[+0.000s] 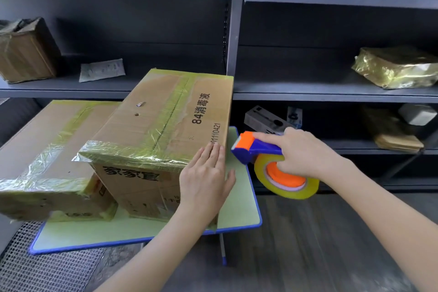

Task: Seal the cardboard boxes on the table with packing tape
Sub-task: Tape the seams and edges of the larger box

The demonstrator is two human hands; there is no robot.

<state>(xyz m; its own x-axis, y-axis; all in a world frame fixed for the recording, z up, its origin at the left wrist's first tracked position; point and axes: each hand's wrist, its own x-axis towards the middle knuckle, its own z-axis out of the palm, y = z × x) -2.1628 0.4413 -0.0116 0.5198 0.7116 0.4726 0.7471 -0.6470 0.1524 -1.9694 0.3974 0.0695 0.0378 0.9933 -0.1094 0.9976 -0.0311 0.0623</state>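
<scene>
Cardboard, much of it under yellowish clear tape, makes up both boxes on the small green bench (239, 211) with the blue rim. The printed box (166, 121) stands to the right, its left side against the lower box (47, 140). Whether it leans on that one I cannot tell. Strips of tape run along the top seam and the near top edge of the printed box, and the lower box carries wide bands too.

The left hand (206, 178) lies flat on the near right corner of the printed box, fingers straight and close together, pressing the cardboard and not gripping it. The right hand (303, 152) is curled round the blue and orange tape dispenser (256, 147), with the forefinger stretched along its top. The roll of tape (284, 185) hangs below the hand, out past the bench edge. The orange head of the dispenser is just beside the box's right edge, and contact is not clear.

By my reading, a new strip is about to be started on the right-hand side or corner, with the left hand steadying the box. The next move calls for setting the head onto the cardboard so the tape end sticks, then drawing the dispenser along the edge while the flat hand keeps the box from sliding on the bench.
</scene>
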